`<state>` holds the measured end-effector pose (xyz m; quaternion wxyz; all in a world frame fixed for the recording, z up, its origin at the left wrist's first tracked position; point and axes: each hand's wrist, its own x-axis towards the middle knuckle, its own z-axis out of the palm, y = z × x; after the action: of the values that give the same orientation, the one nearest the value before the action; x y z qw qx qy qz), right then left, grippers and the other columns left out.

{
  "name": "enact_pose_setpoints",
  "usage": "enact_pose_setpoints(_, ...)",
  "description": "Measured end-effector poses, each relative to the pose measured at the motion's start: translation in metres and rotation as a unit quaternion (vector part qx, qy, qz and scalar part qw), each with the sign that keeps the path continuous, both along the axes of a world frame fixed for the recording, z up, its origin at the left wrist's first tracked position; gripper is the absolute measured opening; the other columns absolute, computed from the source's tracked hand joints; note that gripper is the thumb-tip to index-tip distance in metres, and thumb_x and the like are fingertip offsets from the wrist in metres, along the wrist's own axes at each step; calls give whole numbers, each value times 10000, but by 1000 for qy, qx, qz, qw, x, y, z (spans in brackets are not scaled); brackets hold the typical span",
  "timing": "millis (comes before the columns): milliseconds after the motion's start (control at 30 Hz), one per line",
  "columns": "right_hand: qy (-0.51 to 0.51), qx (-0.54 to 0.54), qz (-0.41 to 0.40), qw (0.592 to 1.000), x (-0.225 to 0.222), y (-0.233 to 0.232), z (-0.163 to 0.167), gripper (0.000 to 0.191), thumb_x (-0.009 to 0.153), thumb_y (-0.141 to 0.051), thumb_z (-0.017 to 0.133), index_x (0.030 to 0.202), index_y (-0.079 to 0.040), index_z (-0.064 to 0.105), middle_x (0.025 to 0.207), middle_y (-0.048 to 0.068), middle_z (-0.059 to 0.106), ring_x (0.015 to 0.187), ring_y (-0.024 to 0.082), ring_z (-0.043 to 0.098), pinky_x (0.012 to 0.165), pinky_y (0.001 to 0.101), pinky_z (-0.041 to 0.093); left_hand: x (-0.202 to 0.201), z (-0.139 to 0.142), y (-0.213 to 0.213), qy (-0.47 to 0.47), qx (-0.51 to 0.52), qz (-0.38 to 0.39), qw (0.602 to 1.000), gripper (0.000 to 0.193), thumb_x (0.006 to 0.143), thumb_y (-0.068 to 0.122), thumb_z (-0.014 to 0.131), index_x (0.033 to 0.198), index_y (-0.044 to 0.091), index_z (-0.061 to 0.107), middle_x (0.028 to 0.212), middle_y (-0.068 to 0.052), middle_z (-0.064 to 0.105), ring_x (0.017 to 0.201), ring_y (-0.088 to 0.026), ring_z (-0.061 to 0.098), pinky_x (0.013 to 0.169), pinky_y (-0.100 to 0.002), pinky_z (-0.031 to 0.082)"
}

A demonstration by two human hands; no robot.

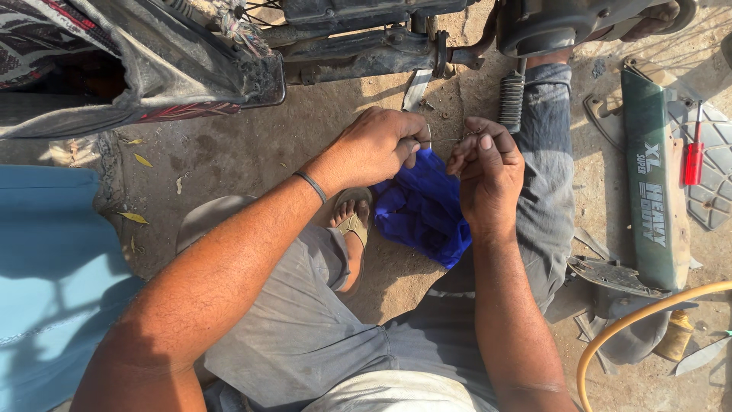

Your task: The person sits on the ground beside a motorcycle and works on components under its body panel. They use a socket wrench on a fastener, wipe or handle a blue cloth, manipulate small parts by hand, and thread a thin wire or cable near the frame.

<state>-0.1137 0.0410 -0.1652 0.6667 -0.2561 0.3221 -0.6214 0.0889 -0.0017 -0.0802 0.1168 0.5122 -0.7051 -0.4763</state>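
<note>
My left hand (379, 145) and my right hand (488, 168) are raised close together over a crumpled blue plastic bag (423, 210) that lies on the dirt between my legs. Both pinch the ends of a thin wire or pin (444, 140) stretched between their fingertips. A dark band circles my left wrist. I sit on the ground in grey trousers, my sandalled foot (352, 225) beside the bag.
The underside of a motorbike (366, 38) spans the top, with a coil spring (511, 99) hanging near my knee. A green side panel (652, 183), a red screwdriver (693, 156), a yellow hose (640, 320) and loose metal parts lie at the right. Blue cloth (46, 259) lies at the left.
</note>
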Motion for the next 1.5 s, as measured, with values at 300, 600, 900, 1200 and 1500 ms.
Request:
enact_pose_setpoints(300, 145, -36, -7, 989, 9, 5, -2, 60, 1004, 11, 685, 1054, 45, 684, 893, 140, 725, 790, 184, 711, 751, 307, 596, -2, -18, 2, 0, -147, -3, 989, 68, 913, 103, 668, 934, 48, 701, 825, -140, 732, 808, -336, 724, 716, -452, 548)
enact_pose_setpoints(600, 157, -61, 1, 986, 5, 5, -13, 93, 973, 35, 737, 976, 23, 645, 959, 125, 715, 830, 179, 710, 774, 307, 600, -3, -27, 0, -37, -139, -21, 989, 67, 903, 89, 660, 947, 56, 697, 841, -158, 730, 850, -368, 721, 744, -489, 549)
enact_pose_setpoints(900, 251, -28, -1, 968, -21, -1, -28, 96, 956, 12, 762, 992, -13, 677, 917, 64, 704, 814, 93, 667, 767, 237, 556, -4, -24, -5, -113, -193, -19, 974, 140, 888, 17, 626, 984, 59, 718, 862, -140, 757, 821, -329, 750, 765, -462, 586)
enact_pose_setpoints(1200, 490, -175, -108, 847, 1, 9, -16, 244, 965, -44, 801, 852, -27, 585, 793, 4, 680, 683, 37, 596, 607, 215, 484, -8, -17, 1, -111, -232, -13, 966, 113, 888, 20, 626, 973, 56, 691, 800, -144, 724, 773, -337, 738, 698, -471, 580)
enact_pose_setpoints(1500, 618, -184, -226, 730, 21, 8, -7, 288, 976, -66, 811, 789, -32, 595, 688, 66, 655, 590, 131, 571, 616, 313, 425, -21, -17, 18, -168, -332, -33, 928, 64, 902, 27, 633, 961, 9, 619, 898, -152, 687, 772, -330, 731, 661, -451, 591)
